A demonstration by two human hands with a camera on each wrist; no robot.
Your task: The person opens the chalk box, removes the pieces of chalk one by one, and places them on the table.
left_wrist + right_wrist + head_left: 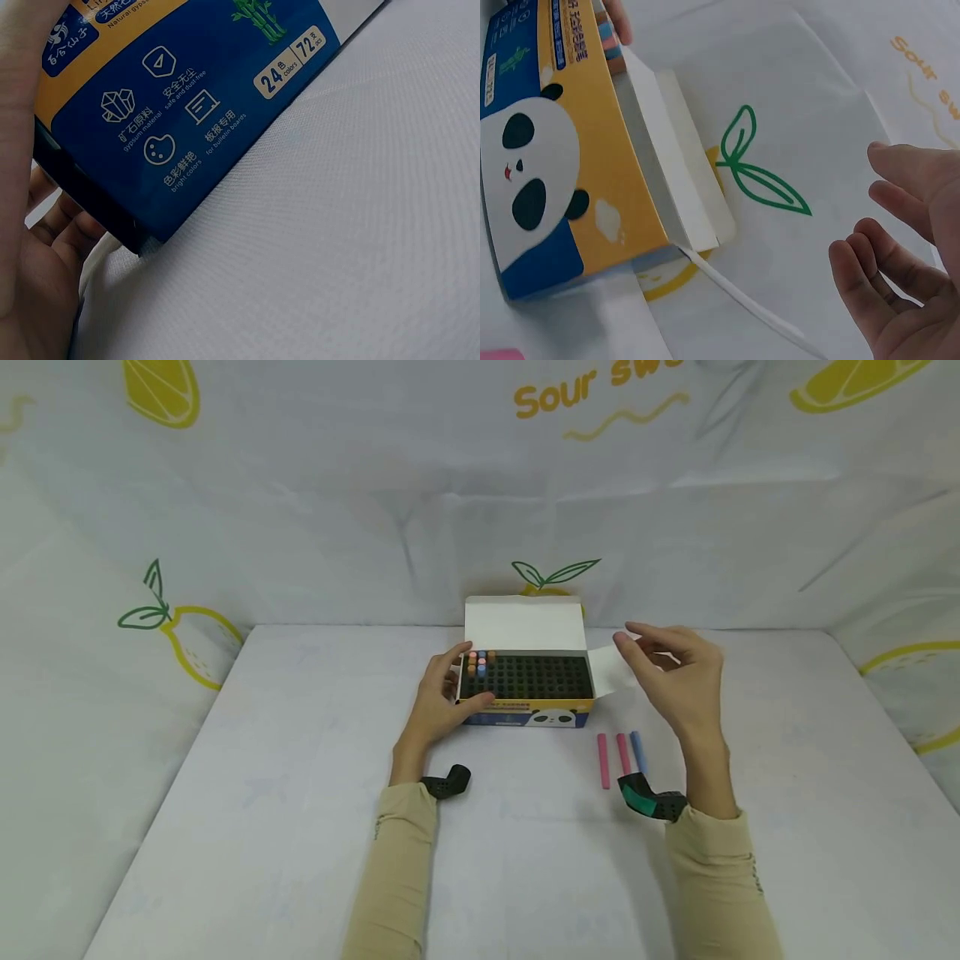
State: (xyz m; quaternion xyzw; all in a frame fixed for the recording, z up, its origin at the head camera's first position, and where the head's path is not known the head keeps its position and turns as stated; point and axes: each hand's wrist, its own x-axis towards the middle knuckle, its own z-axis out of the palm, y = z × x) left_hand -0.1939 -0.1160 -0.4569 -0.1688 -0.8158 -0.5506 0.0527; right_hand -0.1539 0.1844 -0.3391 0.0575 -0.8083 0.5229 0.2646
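Toward the far edge of the counter (262, 827), a chalk box (517, 715) is standing open, coloured sticks (482, 662) occupying its far left corner. Left hand (435, 697) is gripping the box's left end. Right hand (684, 672) is hovering by the right flap (604, 672), fingers loosely spread. Three loose sticks (623, 753) are lying nearer, at right.

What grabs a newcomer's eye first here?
Probably the blue-and-yellow chalk box with a panda face on its front, lid up near the table's far edge, the left hand gripping its left end. Next, colored chalk sticks clustered in the far left corner of its black insert. Then two pink chalk sticks and one blue chalk stick lying closer, just right of the box.
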